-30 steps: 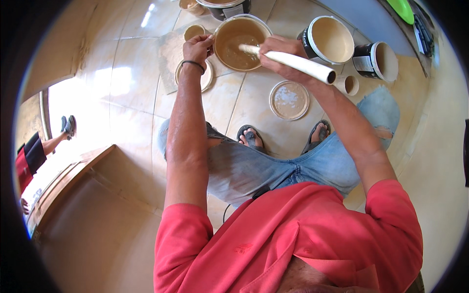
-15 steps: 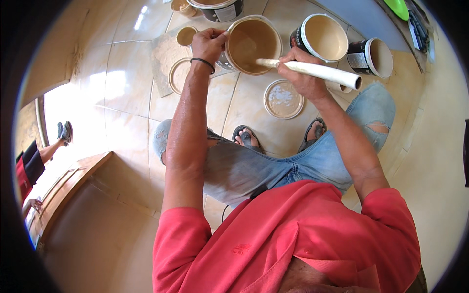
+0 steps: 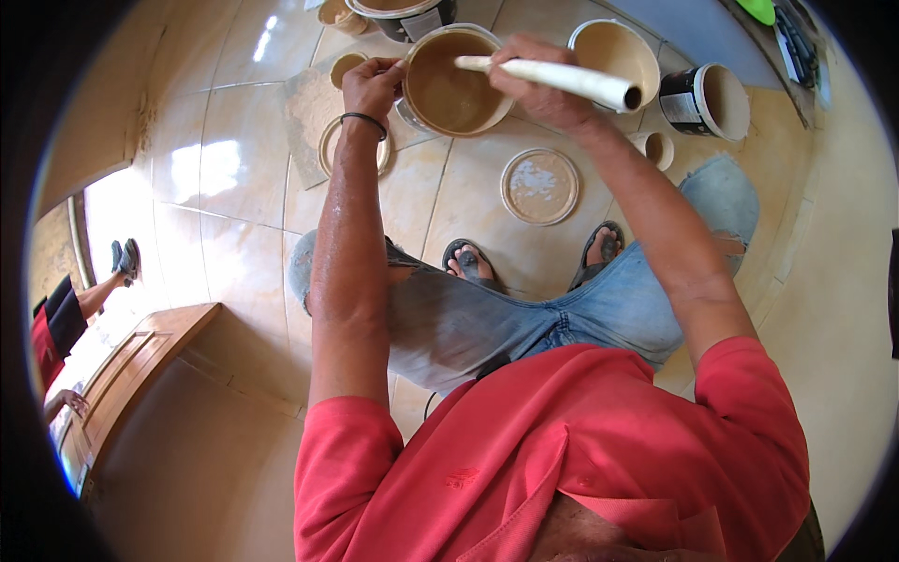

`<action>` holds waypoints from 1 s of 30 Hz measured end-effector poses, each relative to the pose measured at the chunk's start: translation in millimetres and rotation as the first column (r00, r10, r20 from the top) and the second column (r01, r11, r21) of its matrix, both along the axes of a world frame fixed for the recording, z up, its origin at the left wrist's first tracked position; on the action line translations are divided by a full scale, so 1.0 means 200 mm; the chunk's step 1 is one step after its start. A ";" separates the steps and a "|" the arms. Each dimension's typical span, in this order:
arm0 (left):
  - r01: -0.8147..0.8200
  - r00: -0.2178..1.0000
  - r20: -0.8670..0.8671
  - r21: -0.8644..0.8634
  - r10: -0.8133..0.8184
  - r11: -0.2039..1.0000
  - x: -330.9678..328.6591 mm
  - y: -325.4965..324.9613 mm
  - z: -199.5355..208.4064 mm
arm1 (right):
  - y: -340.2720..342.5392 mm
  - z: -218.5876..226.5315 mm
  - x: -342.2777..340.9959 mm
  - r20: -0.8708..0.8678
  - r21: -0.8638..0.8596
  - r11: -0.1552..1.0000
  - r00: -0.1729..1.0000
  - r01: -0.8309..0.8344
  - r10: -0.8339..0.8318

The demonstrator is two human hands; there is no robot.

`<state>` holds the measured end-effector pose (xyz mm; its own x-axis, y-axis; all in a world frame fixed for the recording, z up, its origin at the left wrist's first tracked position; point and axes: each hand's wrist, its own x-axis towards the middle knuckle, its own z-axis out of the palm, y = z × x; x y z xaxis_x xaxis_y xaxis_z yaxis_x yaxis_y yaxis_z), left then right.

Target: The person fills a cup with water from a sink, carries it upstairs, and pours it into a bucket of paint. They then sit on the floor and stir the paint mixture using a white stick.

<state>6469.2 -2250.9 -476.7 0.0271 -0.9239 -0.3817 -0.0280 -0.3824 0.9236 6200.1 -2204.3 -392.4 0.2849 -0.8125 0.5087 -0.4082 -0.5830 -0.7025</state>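
A round bucket [image 3: 461, 134] of tan, creamy liquid stands on the tiles before me. My left hand [image 3: 373, 92] pinches the left side of its rim. A long white pipe [image 3: 585, 84] is gripped in my right hand [image 3: 545, 96], fingers wrapped round it. Its far end points into the bucket over the tan liquid; whether the tip dips in is hard to tell. The pipe's hollow near end sticks out to the right. A round lid [image 3: 540, 186] with pale smears lies on the floor between my feet and the bucket.
Right of the bucket are a second tan-filled bucket [image 3: 614, 25] and a tilted black-and-white one [image 3: 691, 105]. A small cup [image 3: 657, 150] lies near my right knee. Another bucket [image 3: 426, 26] stands behind. At left are a dusty board [image 3: 302, 103] and a person's legs [image 3: 92, 298].
My right hand and the pipe have moved up and to the left over the bucket. The bucket and my left hand sit slightly further left and higher in view.
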 end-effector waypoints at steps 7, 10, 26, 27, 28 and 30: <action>-0.164 0.986 0.021 0.136 0.163 0.977 0.20 0.08 -0.15 | 0.21 -0.02 -0.01 -0.128 0.025 1.000 0.992 0.009 -0.005; -0.237 0.961 -0.085 0.245 0.264 0.940 0.24 0.18 -0.22 | 0.15 0.03 -0.01 -0.037 0.084 0.995 0.998 0.047 -0.044; -0.147 0.961 -0.174 0.335 0.214 0.931 0.22 0.21 -0.10 | 0.18 -0.03 -0.03 -0.073 0.119 0.993 0.997 0.026 -0.017; -0.136 0.964 -0.173 0.341 0.204 0.930 0.19 0.19 -0.10 | 0.18 -0.03 -0.04 -0.047 0.101 0.994 0.999 0.030 -0.025; -0.115 0.964 -0.192 0.316 0.183 0.942 0.17 0.18 -0.09 | 0.18 -0.02 -0.07 -0.068 0.144 0.988 0.997 0.057 -0.047; -0.073 0.963 -0.231 0.268 0.137 0.961 0.09 0.17 -0.09 | 0.18 -0.01 -0.11 -0.022 0.221 0.972 0.997 0.077 -0.074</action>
<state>6487.7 -2217.3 -495.7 -0.0056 -0.7916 -0.6111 0.2400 -0.5943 0.7676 6177.9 -2167.6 -395.2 0.2241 -0.9239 0.3102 -0.4551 -0.3807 -0.8050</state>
